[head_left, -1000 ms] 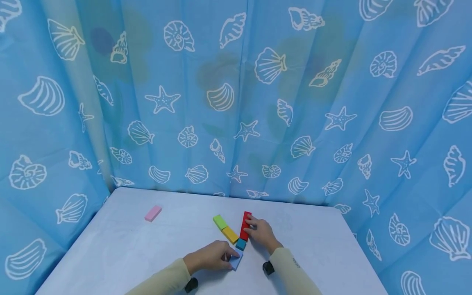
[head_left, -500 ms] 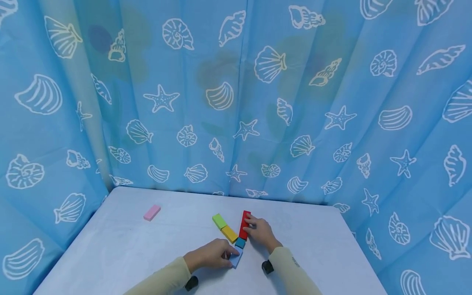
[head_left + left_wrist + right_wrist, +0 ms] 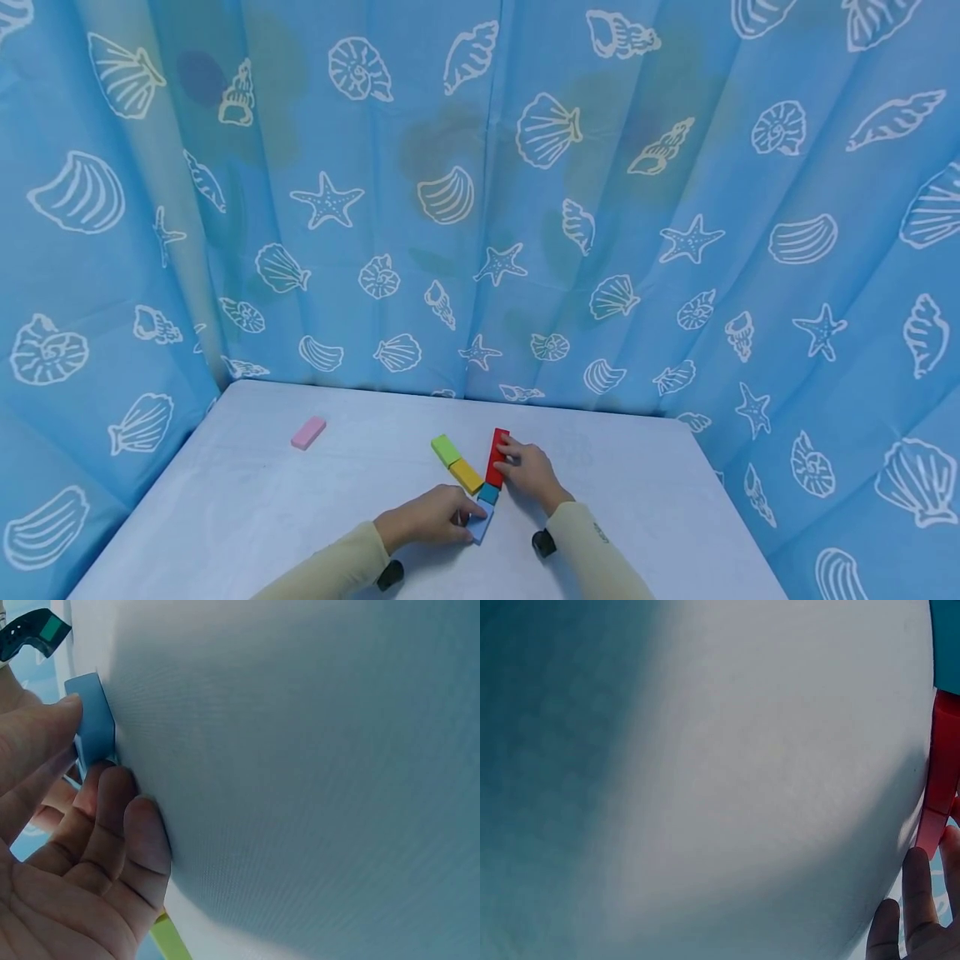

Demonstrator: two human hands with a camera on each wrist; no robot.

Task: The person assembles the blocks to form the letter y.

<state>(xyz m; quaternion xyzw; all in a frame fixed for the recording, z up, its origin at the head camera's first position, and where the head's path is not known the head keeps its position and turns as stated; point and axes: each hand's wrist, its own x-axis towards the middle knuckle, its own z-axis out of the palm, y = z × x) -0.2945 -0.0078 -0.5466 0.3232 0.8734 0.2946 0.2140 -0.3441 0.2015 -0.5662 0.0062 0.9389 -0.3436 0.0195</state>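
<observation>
My left hand [image 3: 431,517] pinches a light blue block [image 3: 482,525] lying on the table. In the left wrist view, its thumb lies on the upper side of the light blue block [image 3: 95,720] and the other fingers curl below. A smaller teal block [image 3: 488,493] sits just beyond its far end. From there a red strip [image 3: 495,458], with a seam showing in the right wrist view, runs away from me. My right hand [image 3: 531,471] touches the strip's right side and top with extended fingers [image 3: 918,889]. To the left, a yellow block [image 3: 467,477] and a green block [image 3: 445,450] form a slanting row.
A pink block [image 3: 308,433] lies apart at the far left of the white table [image 3: 247,483]. A blue curtain [image 3: 420,300] printed with white shells hangs behind and along both sides. Black wrist devices [image 3: 543,544] sit under the sleeves.
The light blue block has slid slightly forward, up against the teal block, with my left hand on it. My right hand stays at the red strip.
</observation>
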